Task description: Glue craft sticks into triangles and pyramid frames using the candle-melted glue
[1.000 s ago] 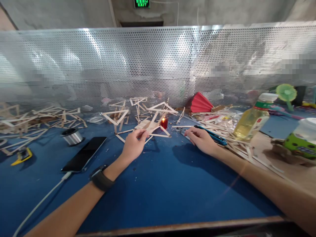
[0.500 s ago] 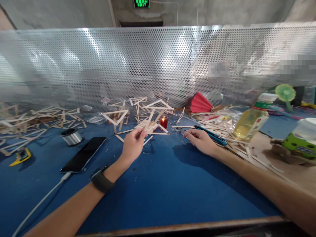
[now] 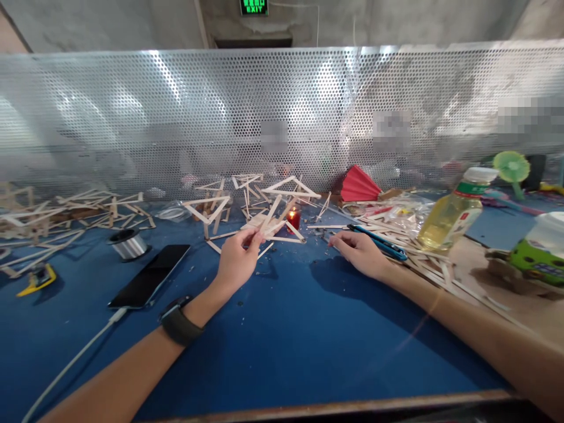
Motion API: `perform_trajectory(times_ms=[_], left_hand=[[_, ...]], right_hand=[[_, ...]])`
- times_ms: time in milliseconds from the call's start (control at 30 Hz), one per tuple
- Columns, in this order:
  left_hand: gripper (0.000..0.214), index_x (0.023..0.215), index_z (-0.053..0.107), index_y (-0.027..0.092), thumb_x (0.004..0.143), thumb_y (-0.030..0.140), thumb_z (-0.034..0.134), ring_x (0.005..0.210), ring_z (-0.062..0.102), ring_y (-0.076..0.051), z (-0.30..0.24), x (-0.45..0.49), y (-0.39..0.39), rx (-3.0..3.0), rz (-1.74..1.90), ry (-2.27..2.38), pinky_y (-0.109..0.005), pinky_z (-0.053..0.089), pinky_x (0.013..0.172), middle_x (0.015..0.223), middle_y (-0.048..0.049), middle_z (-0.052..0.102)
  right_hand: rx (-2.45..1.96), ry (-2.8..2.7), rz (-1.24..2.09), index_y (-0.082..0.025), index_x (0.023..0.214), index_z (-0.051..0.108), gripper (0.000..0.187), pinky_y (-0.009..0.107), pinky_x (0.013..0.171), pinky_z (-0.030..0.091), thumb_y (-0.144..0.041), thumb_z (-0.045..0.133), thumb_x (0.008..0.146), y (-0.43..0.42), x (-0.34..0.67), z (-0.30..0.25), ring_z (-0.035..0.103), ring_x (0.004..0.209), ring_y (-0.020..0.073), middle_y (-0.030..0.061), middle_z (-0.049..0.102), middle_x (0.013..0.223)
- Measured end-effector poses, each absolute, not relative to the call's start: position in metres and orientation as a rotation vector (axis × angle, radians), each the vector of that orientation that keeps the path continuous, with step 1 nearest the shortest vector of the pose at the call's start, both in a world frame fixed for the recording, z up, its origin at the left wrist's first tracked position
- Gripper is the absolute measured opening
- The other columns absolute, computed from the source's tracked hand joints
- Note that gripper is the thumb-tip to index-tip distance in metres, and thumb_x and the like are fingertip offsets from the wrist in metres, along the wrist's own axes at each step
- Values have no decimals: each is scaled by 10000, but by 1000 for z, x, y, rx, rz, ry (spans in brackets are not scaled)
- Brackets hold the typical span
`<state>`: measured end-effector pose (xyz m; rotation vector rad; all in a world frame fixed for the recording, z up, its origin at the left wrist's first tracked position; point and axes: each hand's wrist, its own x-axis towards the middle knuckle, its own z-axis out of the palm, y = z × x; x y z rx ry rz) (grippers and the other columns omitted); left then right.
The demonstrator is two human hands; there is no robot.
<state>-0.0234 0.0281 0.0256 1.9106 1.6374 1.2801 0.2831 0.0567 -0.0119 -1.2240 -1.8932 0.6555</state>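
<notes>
My left hand [image 3: 240,254], a dark watch [image 3: 180,320] on its wrist, pinches the near end of a triangular wooden stick frame [image 3: 272,212]. The frame's far sticks rise close to a lit red candle [image 3: 293,220]. To the right, my right hand [image 3: 359,251] rests on the blue table [image 3: 304,341] with curled fingers. Its fingertips are together near a small thin piece, and whether they grip it is hidden. Touching or just behind that hand lies a blue utility knife [image 3: 379,242]. Further stick frames [image 3: 207,210] stand behind my left hand.
At left are a phone [image 3: 150,276] on a white cable, a spool of wire [image 3: 127,244] and a yellow-handled tool [image 3: 37,281]. Loose wooden strips [image 3: 440,270], a drink bottle [image 3: 452,211] and a green tub [image 3: 537,252] stand at right. A perforated metal screen [image 3: 282,117] closes the back.
The stick frame in my left hand has shifted slightly right, its upper sticks now nearer the candle flame. My right hand stays in place.
</notes>
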Motion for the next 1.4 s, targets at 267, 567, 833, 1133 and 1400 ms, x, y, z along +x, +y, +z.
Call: perform_trajectory(times_ms=[267, 567, 833, 1133, 1400], left_hand=[[332, 975, 766, 218, 956, 477, 559, 691, 699, -228, 26, -28, 31, 1937, 1301, 1639, -315, 512, 607, 892, -63, 805], [332, 1011, 771, 211, 937, 472, 580, 750, 723, -259, 22, -27, 32, 1851, 1325, 1622, -332, 533, 628, 895, -89, 803], [351, 1023, 750, 163, 930, 466, 599, 853, 707, -231, 36, -31, 31, 1622, 1566, 1621, -296, 547, 738, 946, -94, 791], [368, 1034, 757, 200, 921, 519, 615, 794, 703, -223, 32, -2, 19, 1720, 1357, 1427, -294, 530, 650, 918, -73, 789], [314, 970, 752, 168, 916, 454, 634, 765, 704, -215, 31, 45, 22, 1575, 1164, 1345, -286, 515, 612, 893, -101, 783]], right_hand=[[-1232, -1891, 666, -193, 840, 688, 469, 286, 530, 287, -610, 510, 960, 57, 282, -12, 370, 555, 133, -27, 454, 609], [-1258, -1919, 624, -200, 837, 707, 452, 303, 561, 312, -576, 494, 971, 56, 281, -10, 428, 584, 154, -10, 506, 626], [-1279, -2073, 553, -208, 856, 731, 410, 305, 631, 381, -517, 492, 979, 57, 286, -12, 568, 677, 182, 18, 669, 753], [-1302, -2061, 393, -230, 899, 739, 283, 297, 564, 346, -445, 559, 936, 54, 285, 0, 502, 548, 156, -5, 616, 615], [-1493, -2085, 183, -210, 970, 785, 338, 299, 616, 400, -471, 576, 915, 109, 312, 17, 669, 715, 219, 63, 782, 876]])
